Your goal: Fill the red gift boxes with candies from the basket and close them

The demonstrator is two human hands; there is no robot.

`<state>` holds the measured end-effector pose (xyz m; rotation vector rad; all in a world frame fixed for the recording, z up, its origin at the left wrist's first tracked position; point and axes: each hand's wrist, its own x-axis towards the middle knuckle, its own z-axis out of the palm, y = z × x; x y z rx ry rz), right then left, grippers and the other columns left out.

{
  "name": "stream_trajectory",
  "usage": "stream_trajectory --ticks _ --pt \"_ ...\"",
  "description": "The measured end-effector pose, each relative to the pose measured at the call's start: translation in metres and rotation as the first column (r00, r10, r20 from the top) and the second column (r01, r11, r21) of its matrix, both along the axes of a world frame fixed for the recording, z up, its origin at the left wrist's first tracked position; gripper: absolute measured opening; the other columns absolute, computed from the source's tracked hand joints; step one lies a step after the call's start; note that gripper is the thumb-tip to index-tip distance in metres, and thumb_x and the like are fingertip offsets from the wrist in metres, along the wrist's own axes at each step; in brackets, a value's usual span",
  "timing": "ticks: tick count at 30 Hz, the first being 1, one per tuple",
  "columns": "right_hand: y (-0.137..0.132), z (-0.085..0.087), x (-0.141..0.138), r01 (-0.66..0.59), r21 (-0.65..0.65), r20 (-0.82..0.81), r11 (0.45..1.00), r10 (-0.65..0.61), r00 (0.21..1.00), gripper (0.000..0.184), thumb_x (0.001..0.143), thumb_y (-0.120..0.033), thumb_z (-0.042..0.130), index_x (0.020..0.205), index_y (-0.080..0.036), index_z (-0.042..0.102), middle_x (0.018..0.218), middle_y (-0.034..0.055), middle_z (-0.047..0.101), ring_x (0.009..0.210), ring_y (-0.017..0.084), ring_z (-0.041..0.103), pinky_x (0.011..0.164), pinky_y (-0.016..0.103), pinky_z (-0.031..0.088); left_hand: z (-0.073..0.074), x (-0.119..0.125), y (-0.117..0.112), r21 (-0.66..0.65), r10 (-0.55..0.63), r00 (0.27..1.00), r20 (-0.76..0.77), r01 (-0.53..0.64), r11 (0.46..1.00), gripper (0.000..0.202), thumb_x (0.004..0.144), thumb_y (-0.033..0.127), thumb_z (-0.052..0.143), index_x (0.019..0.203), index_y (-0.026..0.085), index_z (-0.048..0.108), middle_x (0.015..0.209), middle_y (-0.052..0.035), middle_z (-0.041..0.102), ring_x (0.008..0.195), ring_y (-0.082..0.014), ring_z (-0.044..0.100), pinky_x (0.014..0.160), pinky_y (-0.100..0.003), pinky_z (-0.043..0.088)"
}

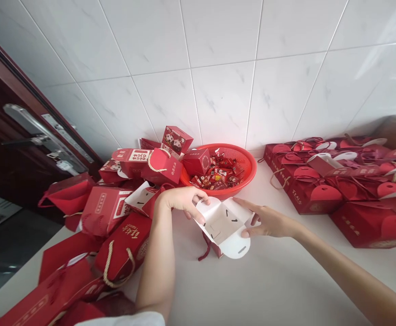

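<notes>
Open box [222,224] | seemed light, stiff card; flaps [236,246] looked crease-prone; sides seemed firmest to hold | left hand [184,202], right hand [269,221] gripped opposite edges

Bare desk [252,290] on the near side of the opened box [225,224] gives my fingers [243,204] room to pass. Behind it the red basket [250,165] blocks me; heaped boxes [94,213] crowd the left, and past a bare strip, packed boxes [315,197] wall off the right.
</notes>
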<state>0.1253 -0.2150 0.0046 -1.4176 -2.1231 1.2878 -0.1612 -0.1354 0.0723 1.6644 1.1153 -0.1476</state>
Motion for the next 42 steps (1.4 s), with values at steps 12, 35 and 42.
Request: stream_trajectory --ticks 12,35,42 --pt "0.022 0.040 0.004 0.024 0.312 -0.008 0.950 -0.022 1.000 0.064 0.073 -0.058 0.076 0.127 -0.023 0.067 0.115 0.0113 0.070 0.086 0.023 0.068 0.076 0.036 0.055 0.015 -0.003 -0.007 0.479 0.123 0.992 -0.034 -0.091 0.873 0.058 0.075 0.058 0.071 0.121 0.024 0.070 0.101 -0.0051 0.073 0.089 -0.0229 0.068 0.077 -0.029 0.050" --pt "0.157 0.010 -0.030 0.741 0.009 -0.705 0.671 -0.521 0.481 0.026 0.066 -0.028 0.062 0.090 -0.017 0.061 0.084 0.0049 0.068 0.070 0.016 0.065 0.076 0.035 0.056 -0.043 0.100 0.139 0.520 0.063 0.972 -0.224 0.064 0.852 0.082 0.055 0.025 0.087 0.130 0.021 0.057 0.145 -0.0186 0.055 0.134 -0.0410 0.048 0.105 -0.046 0.042" --pt "0.160 0.004 -0.030 0.746 0.034 -0.684 0.665 -0.529 0.502 0.042 0.069 -0.038 0.070 0.104 -0.016 0.060 0.106 0.0120 0.069 0.102 0.024 0.066 0.090 0.037 0.054 -0.034 0.091 0.136 0.552 0.095 0.973 0.210 -0.198 0.810 0.060 0.070 0.023 0.079 0.126 0.014 0.060 0.123 -0.0137 0.067 0.112 -0.0287 0.063 0.094 -0.034 0.049"
